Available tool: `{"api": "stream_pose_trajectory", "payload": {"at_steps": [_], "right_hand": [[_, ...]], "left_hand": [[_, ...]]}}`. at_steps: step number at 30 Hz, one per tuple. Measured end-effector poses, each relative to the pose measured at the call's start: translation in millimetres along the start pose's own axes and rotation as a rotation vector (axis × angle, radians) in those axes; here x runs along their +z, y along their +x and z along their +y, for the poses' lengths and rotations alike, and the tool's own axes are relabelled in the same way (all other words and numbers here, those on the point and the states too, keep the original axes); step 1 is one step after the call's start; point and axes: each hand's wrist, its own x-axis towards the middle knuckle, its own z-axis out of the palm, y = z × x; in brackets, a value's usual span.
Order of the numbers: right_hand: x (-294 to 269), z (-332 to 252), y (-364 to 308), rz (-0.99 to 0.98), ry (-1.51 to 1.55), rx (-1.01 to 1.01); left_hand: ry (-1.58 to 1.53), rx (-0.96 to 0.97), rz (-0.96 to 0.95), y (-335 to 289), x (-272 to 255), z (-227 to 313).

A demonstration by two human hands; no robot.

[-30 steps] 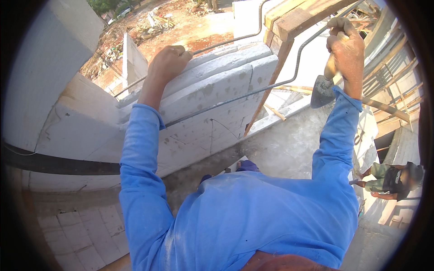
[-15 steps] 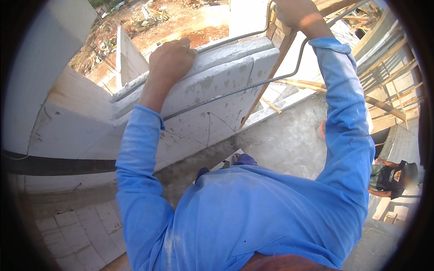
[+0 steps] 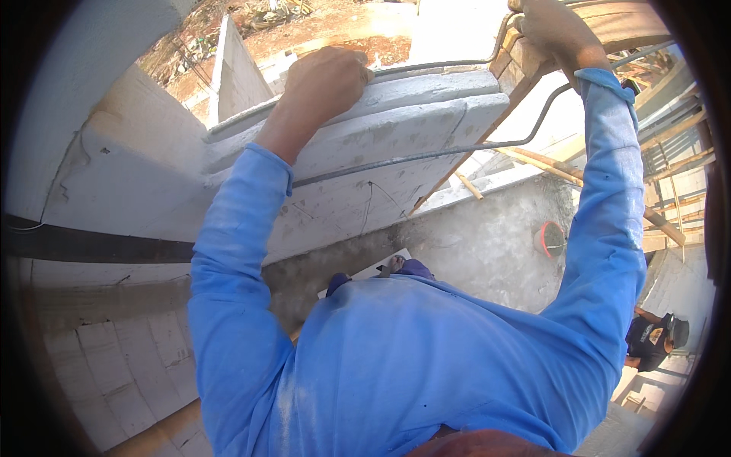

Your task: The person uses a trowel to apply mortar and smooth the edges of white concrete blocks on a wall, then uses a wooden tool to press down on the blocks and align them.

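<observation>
My left hand (image 3: 324, 85) is closed in a fist on top of a pale block wall (image 3: 434, 126), around a thin steel reinforcing bar (image 3: 438, 67). This bar runs along the wall top and bends upward at the wall's end. There my right hand (image 3: 558, 29) is closed by the bar's raised end, next to a timber post (image 3: 529, 59); the picture's upper edge cuts off part of its grip. A second steel length (image 3: 411, 156) crosses the wall's near face, below both hands, and bends up under my right wrist. Whether the two lengths join is hidden.
A grey concrete floor (image 3: 487, 228) lies below, with a red-rimmed bucket (image 3: 549, 239) on it. Bamboo poles and timbers (image 3: 678, 160) crowd the right. Another person (image 3: 649, 341) is at the lower right. A pale column (image 3: 84, 68) rises at left.
The view has shifted, so the wall and both hands appear farther right. More of the bucket shows. Both hands keep nearly the same places along the wall and bar.
</observation>
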Motion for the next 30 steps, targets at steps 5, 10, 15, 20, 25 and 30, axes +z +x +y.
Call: {"api": "stream_pose_trajectory", "payload": {"at_steps": [5,10,15,20,25,30], "right_hand": [[14,23,13,-0.03,0.137,-0.076],[24,39,25,-0.091,0.267,-0.018],[21,34,14,0.04,0.173,-0.122],[38,59,25,0.004,0.102,-0.242],[-4,33,-3,0.017,-0.542,-0.662],[0,38,0,-0.007,-0.481,-0.631]], "left_hand": [[0.029,-0.019,0.124,3,19,-2],[0.081,0.022,0.081,1,14,0],[0.011,-0.082,0.089,-6,10,8],[-0.137,-0.067,0.034,4,1,-6],[-0.014,0.004,-0.15,17,-7,-8],[0.151,-0.004,-0.149,30,-8,5]]}}
